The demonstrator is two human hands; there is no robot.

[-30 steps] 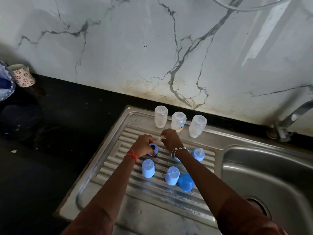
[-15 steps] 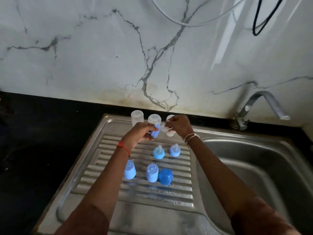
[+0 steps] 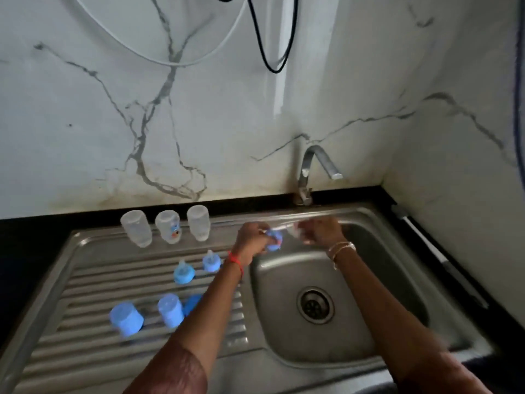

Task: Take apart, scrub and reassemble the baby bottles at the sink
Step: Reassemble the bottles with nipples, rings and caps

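The left hand has its fingers curled round a blue screw ring and holds it above the back left corner of the sink basin. The right hand is just beside it, on the right. It pinches a small clear piece that is too blurred to name, and the piece comes close up against the ring. A red thread circles the left wrist, and thin bracelets circle the right.

The steel drainboard lies to the left of the basin. Three clear bottle bodies stand in a row along its back edge, close together. The middle one carries a small coloured print. In front of them, two blue rings with teats fitted sit side by side on the ridges, near the left forearm. Nearer the viewer, three blue caps are grouped on the ridges, and the rightmost is partly hidden by the forearm.

The round drain sits in the basin floor. A curved metal tap rises behind the basin, its spout pointing right. A black bench surrounds the sink. Behind it is a white marble-veined wall, stained brown near the bench. A white cable and a black cable hang in loops on the wall.
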